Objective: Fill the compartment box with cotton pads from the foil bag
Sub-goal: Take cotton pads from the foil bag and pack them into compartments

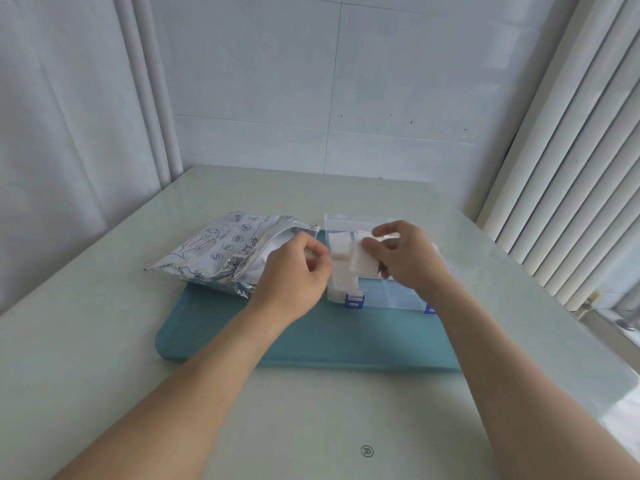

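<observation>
1. The foil bag (221,252) lies on its side at the left, half on the teal mat (311,337) and half on the tabletop (104,341), its mouth gaping toward the box. White pads show inside, so it is not yet emptied. Crinkly and light, it would likely slide if tugged.
2. The left hand (294,275) hovers between bag and box, fingers curled; something small and white seems pinched at its fingertips, but I cannot tell for sure.
3. The cotton pads (363,259) are soft, feather-light and squashy; best pinched by their edges as a small stack.
4. The compartment box (398,296), clear with blue latches, sits on the mat. Its left column holds white pads; the nearer middle cells look empty.
5. The right hand (405,258) grasps a stack of pads over the box.
</observation>
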`<state>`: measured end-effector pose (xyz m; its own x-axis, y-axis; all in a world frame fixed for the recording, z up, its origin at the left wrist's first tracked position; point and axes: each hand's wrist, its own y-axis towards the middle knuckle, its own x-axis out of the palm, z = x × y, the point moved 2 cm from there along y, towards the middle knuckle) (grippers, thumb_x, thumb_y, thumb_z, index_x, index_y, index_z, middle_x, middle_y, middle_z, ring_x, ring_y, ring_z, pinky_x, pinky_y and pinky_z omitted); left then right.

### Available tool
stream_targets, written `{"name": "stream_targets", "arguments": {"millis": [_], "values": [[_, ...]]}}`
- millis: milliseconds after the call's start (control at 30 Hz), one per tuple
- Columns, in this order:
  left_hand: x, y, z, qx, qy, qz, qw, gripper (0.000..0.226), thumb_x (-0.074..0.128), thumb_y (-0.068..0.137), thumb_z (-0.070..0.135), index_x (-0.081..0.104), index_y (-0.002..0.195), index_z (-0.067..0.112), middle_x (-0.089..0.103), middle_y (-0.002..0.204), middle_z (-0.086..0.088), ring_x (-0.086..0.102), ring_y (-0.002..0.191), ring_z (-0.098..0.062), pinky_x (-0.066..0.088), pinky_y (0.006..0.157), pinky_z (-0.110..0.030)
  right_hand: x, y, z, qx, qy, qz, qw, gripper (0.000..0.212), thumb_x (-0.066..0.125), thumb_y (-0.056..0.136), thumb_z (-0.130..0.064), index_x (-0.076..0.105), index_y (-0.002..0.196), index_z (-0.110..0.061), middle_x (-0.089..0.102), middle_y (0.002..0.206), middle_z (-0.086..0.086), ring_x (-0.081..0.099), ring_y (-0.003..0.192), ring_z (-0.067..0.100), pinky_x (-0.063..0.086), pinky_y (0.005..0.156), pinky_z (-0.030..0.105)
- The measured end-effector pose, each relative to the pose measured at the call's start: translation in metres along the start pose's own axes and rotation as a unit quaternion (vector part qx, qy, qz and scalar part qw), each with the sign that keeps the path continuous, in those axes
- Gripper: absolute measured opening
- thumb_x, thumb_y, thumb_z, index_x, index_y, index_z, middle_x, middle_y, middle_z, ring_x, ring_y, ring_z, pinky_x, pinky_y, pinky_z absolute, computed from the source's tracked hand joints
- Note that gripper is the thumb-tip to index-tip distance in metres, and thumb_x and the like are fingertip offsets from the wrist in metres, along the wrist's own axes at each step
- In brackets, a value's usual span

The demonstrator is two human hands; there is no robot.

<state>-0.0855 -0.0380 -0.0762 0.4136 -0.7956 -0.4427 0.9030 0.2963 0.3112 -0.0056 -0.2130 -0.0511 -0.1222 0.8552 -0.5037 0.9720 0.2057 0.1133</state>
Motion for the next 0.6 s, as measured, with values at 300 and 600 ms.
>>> {"name": "stream_targets", "arguments": {"millis": [300, 600], "values": [[0.01, -0.006, -0.004, 0.072, 0.087, -0.085, 0.99, 0.019, 0.057, 0.098, 0.022, 0.066, 0.114, 0.023, 0.067, 0.077, -0.003, 0.052, 0.058, -0.011, 0.048, 0.067, -0.032, 0.03, 0.007, -0.019, -0.023, -0.211, -0.071, 0.975, 0.053, 0.075, 0.085, -0.049, 0.045, 0.111, -0.014, 0.06, 0.102, 0.002, 0.055, 0.073, 0.011, 0.034, 0.052, 0.018], [0.011, -0.007, -0.004, 0.077, 0.154, -0.084, 0.981, 0.019, 0.058, 0.096, 0.038, 0.07, 0.101, 0.025, 0.066, 0.08, 0.005, 0.056, 0.068, -0.013, 0.052, 0.072, -0.033, 0.005, 0.013, -0.022, 0.005, -0.23, -0.15, 0.962, 0.023, 0.072, 0.089, -0.029, 0.07, 0.088, -0.006, 0.076, 0.07, 0.003, 0.066, 0.06, 0.017, 0.052, 0.06, 0.025]]}}
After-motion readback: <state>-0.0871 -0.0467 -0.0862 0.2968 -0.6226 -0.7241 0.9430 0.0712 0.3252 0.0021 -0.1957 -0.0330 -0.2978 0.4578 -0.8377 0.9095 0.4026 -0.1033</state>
